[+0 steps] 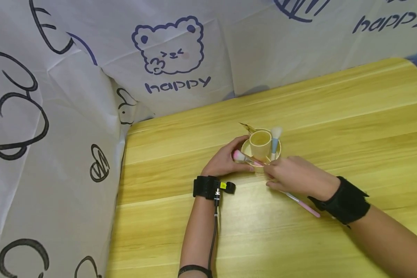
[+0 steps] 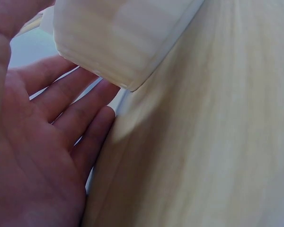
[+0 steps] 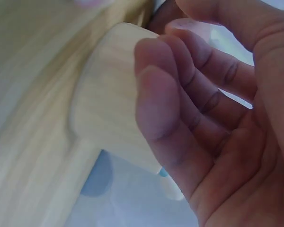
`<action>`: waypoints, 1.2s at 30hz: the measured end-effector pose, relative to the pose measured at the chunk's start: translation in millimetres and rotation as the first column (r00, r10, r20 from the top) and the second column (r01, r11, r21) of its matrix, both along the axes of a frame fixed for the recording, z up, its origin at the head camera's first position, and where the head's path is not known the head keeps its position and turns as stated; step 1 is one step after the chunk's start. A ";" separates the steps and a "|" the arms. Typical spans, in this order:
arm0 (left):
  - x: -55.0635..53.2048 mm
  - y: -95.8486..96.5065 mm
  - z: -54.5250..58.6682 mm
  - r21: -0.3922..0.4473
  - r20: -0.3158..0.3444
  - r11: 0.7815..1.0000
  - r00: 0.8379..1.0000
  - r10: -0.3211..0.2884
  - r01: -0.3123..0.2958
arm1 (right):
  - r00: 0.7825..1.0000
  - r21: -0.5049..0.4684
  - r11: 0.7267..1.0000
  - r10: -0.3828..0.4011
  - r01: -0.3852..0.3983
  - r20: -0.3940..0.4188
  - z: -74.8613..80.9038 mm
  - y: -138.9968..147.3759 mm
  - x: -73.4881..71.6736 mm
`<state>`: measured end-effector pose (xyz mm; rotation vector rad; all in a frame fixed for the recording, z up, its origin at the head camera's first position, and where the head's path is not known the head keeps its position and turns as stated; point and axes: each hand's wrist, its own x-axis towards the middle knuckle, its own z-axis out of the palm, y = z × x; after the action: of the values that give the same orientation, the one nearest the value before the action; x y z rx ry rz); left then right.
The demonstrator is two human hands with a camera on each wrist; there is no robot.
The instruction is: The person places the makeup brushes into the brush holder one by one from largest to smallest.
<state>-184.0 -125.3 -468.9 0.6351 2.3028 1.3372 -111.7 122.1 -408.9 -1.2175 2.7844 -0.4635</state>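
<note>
A cream round brush holder with a raised cup in its middle stands on the table. My left hand holds it from the left, index finger behind and thumb in front; the other fingers spread beside its wall in the left wrist view. My right hand is at the holder's front right, fingers bent, pinching the handle of a makeup brush whose pink-and-white bristles point left. Its fingertips overlap the holder's wall in the right wrist view. A blue-handled makeup brush stands in the holder.
Another brush with a pink handle lies on the table under my right hand, its head hidden. Gold pointed pieces stick out at the holder's back. A wood-grain table meets white drawn-on sheets at the left and back.
</note>
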 end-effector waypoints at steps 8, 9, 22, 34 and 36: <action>1.1 0.7 0.6 -0.003 0.018 1.000 1.000 0.017 -0.017 | 0.991 0.035 0.999 -0.028 0.024 0.129 -11.7 13.8 6.0; 1.2 0.8 0.6 -0.003 0.019 1.000 1.000 0.019 -0.019 | 0.986 0.049 0.998 -0.036 0.028 0.163 -13.1 15.8 6.7; 0.4 0.7 -1.0 -0.002 0.036 1.000 0.999 0.026 -0.026 | 0.933 0.132 0.988 -0.123 0.083 0.339 -17.9 34.8 16.0; 0.7 2.6 -1.6 0.038 0.047 0.999 0.999 0.016 -0.018 | 0.839 0.091 0.993 -0.116 0.079 0.531 -16.6 40.2 23.2; 0.5 3.5 -1.9 0.031 0.036 0.999 0.999 0.019 -0.020 | 0.821 0.075 0.994 -0.110 0.082 0.560 -15.5 40.3 23.7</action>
<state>-183.5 -121.8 -470.8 0.5949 2.2691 1.3854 -88.0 162.5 -424.4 -0.7615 2.3276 -0.6376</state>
